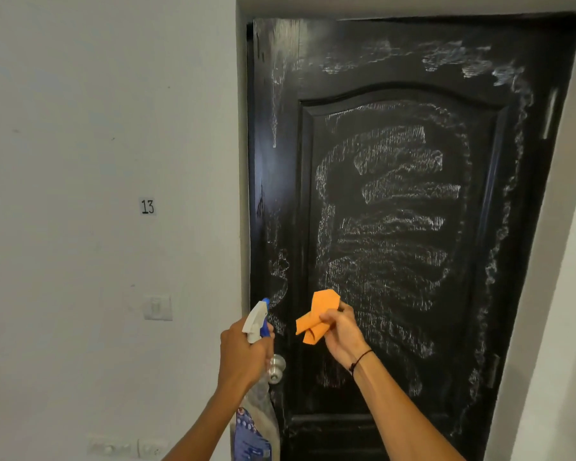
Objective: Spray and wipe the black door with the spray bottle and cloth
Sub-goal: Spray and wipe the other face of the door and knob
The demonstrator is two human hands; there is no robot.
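1. The left hand (243, 354) grips the neck of a clear plastic spray bottle (255, 424) with a white-and-blue trigger head, just in front of the round silver doorknob (276, 368).
2. The right hand (341, 331) pinches a crumpled orange cloth (316, 316), up and right of the doorknob.
3. Behind both stands the black panelled wooden door (396, 201), streaked with whitish wipe marks.
4. Left of the doorknob, a white wall (97, 128) carries a "13" label (147, 206) and a white switch (157, 307).

Even, soft indoor light on my feed, no hard shadows. Black door (396, 211) gives a pale sheen down its left edge; wet streaks catch light. White wall (80, 128) reads flat grey. Wide-angle bends the door frame. Slight softness throughout, hands mildly blurred.
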